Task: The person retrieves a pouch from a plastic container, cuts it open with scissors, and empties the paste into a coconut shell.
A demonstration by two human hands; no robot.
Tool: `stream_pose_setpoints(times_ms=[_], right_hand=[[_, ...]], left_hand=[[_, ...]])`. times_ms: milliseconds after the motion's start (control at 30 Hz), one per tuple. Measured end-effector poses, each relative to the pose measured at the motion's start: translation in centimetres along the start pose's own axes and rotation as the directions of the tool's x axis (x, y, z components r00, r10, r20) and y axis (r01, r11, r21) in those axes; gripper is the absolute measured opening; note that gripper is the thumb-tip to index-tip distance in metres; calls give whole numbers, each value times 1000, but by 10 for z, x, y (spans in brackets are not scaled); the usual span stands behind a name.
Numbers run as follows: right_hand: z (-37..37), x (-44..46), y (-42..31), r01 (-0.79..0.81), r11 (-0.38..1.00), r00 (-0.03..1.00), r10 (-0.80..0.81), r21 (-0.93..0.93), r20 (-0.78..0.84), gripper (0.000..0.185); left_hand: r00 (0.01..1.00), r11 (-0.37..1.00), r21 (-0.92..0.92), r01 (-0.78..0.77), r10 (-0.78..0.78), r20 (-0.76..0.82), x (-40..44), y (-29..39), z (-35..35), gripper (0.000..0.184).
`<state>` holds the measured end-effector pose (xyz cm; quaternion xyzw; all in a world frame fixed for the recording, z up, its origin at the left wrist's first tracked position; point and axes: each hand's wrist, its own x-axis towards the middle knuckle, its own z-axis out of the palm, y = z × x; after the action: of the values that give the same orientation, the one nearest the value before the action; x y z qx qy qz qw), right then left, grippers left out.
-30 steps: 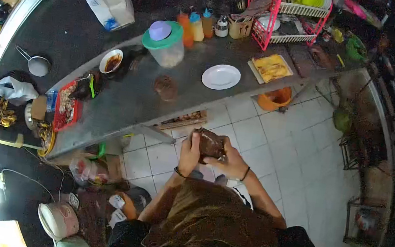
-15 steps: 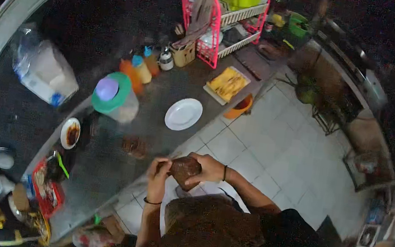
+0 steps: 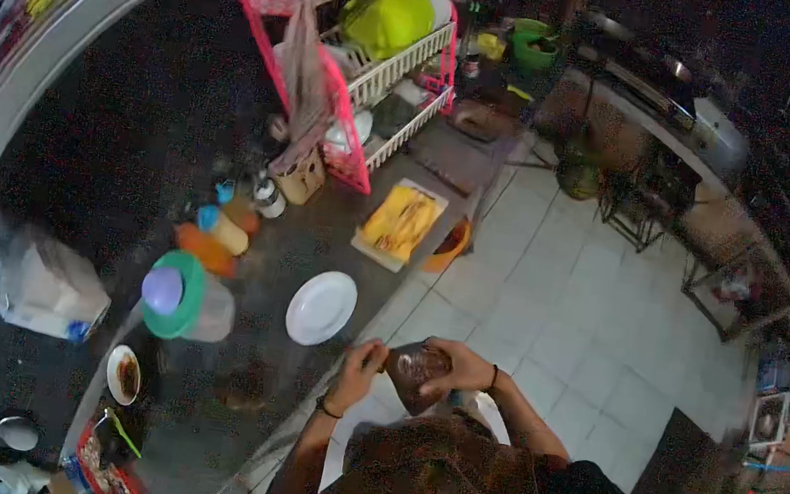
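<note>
In front of my body, over the counter's edge, I hold a glossy dark brown packet (image 3: 413,379); its contents cannot be made out. My left hand (image 3: 356,375) pinches its left corner with thumb and fingers. Wrapped over its right side is my right hand (image 3: 460,371). A white oval plate (image 3: 322,309) lies on the dark counter (image 3: 186,440) beyond my left hand. Farther off is a tray of yellow food with brown streaks (image 3: 400,223). On the counter to the left lies a blurred brownish thing (image 3: 246,390).
A tub with a green lid (image 3: 186,299), squeeze bottles (image 3: 224,228) and a small plate with brown sauce (image 3: 124,375) stand leftward. A pink dish rack (image 3: 355,135) rises at the back. An orange bucket (image 3: 451,247) sits beside the counter, above the tiled floor (image 3: 549,299).
The view has turned, so the counter and its things appear lower and farther left. Both hands still hold the brown packet, which now looks more stretched, its left corner pinched by my left hand.
</note>
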<state>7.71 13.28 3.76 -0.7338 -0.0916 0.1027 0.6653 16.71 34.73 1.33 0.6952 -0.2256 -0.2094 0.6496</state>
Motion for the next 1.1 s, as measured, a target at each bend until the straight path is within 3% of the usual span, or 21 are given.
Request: stream_pose_setpoints(times_ms=[33,67,100,167,200,267,333,367,400,433,500,567,667,733,833,867,933,967,1000,1067,1100], right_hand=[[-20,-8,-4,-24,999,1000,24,27,-4,61],[-42,-15,-5,-45,998,999,45,53,-6,61],[-62,-21,9,-15,971,999,6,241,39,61],[-113,-36,43,-62,967,996,46,246,73,60],[-132,-42,34,-28,974,997,12,224,71,58],[-168,-46,33,14,980,997,-28,197,67,57],[-195,-49,36,-61,939,992,21,339,122,59],[-212,-55,35,-12,975,1000,10,222,8,61],[-226,-56,39,-24,975,1000,22,223,14,61],[-240,-52,47,-46,978,998,54,204,-35,60],[-255,-44,48,-104,981,967,138,162,-215,55],[-271,-27,33,-135,967,966,177,216,-188,55],[-300,-5,51,-190,932,965,236,308,-119,55],[-317,13,58,-57,934,978,123,353,-168,56],[-355,39,45,-84,936,979,141,342,-145,57],[-369,50,54,-84,940,978,141,330,-153,57],[-401,68,76,-107,925,989,137,364,-57,60],[-422,81,68,-129,968,992,127,215,25,81],[-436,91,75,-137,968,990,137,211,17,81],[-470,121,99,-131,959,950,50,250,307,86],[-482,136,90,-127,963,951,51,238,305,86]], left_hand=[[991,993,111,-46,32,126,16,0,12,28],[988,995,-7,-104,104,116,29,1,30,28],[979,979,-124,-162,176,105,42,13,50,29],[953,976,130,-175,134,271,73,43,83,27],[903,987,84,-140,93,419,94,47,95,26],[895,996,-2,-87,79,439,123,50,121,26],[886,994,-104,-16,62,459,149,49,147,25],[911,998,-54,-34,53,408,164,46,157,25],[934,999,-3,-50,48,353,178,48,166,25],[936,963,213,-164,83,343,194,53,171,24],[945,917,311,-250,160,286,221,55,180,22],[942,856,409,-317,233,241,242,47,185,21],[974,952,230,-200,166,156,279,34,192,20],[994,976,208,-71,51,101,298,48,196,25],[976,995,65,76,-88,201,341,67,198,29],[975,996,57,66,-76,207,360,60,197,29],[962,984,103,-142,113,249,400,24,195,31],[940,976,-107,-191,213,268,423,-9,200,31],[938,975,-119,-189,215,274,434,1,202,31],[924,967,-252,42,58,377,458,39,200,29],[912,926,-288,244,-118,392,467,53,196,25]])
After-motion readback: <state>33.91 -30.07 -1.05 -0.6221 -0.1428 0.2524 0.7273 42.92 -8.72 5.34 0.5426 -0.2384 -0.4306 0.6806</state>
